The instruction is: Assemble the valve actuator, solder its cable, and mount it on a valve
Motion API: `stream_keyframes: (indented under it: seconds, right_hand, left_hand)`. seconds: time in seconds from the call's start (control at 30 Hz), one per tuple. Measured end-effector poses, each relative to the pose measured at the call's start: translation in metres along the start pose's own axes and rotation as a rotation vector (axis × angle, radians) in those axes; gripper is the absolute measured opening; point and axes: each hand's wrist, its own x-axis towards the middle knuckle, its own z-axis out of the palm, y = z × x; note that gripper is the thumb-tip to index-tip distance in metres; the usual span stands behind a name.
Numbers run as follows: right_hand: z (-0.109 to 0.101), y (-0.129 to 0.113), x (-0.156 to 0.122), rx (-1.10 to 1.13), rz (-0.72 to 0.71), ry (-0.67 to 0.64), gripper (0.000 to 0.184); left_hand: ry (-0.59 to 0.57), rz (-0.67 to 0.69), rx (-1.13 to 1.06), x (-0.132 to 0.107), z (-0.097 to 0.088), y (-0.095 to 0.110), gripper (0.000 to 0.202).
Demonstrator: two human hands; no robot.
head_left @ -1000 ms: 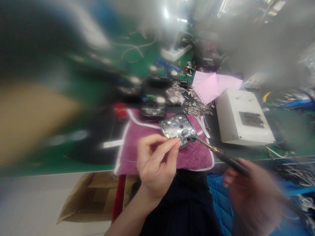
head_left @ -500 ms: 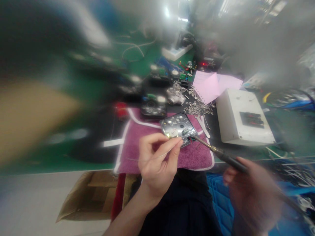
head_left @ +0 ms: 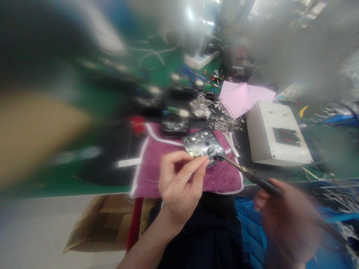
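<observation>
A device with an exposed circuit board (head_left: 202,141) lies tilted on a purple towel (head_left: 157,164). My left hand (head_left: 181,183) is closed at the board's near edge, pinching a thin solder wire (head_left: 186,175) that trails back across the fingers. In my right hand (head_left: 288,216), blurred at the lower right, is a soldering iron (head_left: 263,183) held by its dark handle. The iron's tip meets the board's lower right corner, beside small red and dark wires. My left fingertips hide part of that near edge.
Behind the towel stand a similar black unit (head_left: 174,121), metal fittings (head_left: 201,107) and scattered nuts (head_left: 223,123). A flat spanner (head_left: 231,144) lies right of the board. Farther right are pink papers (head_left: 238,97) and a white box (head_left: 277,134). A cardboard box (head_left: 98,228) sits below the bench edge.
Both hands, the iron and the board stay almost where they were. A red light on the dark device at the back no longer shows.
</observation>
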Motion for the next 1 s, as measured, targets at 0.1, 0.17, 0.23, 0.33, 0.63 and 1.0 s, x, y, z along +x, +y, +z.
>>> stream_keyframes:
  seconds: [0.1,0.17,0.23,0.33,0.63,1.0]
  right_hand:
    - [-0.0006,0.0003,-0.0004,0.050,0.007,0.021,0.025]
    - [-0.0008,0.0003,-0.0011,0.061,0.011,0.047,0.024]
    - [-0.0007,0.0001,-0.0018,0.054,0.005,0.063,0.026]
    - [0.0001,-0.0007,-0.0028,0.017,0.008,0.063,0.027]
    - [-0.0014,0.0027,-0.0026,0.070,0.020,0.033,0.025]
    - [-0.0015,0.0038,-0.0041,0.066,0.019,0.053,0.024]
  left_hand:
    - [0.001,0.000,-0.003,0.0005,-0.0001,0.0004,0.025]
    - [0.002,-0.001,-0.003,0.0007,0.0000,0.0007,0.025]
    - [0.005,-0.005,-0.003,0.0008,0.0003,0.0008,0.025]
    - [0.003,-0.005,-0.006,0.0004,0.0008,0.0007,0.024]
    - [-0.029,-0.012,-0.019,-0.0010,0.0006,-0.0004,0.030]
    - [-0.020,0.009,-0.035,0.0024,0.0038,0.0013,0.026]
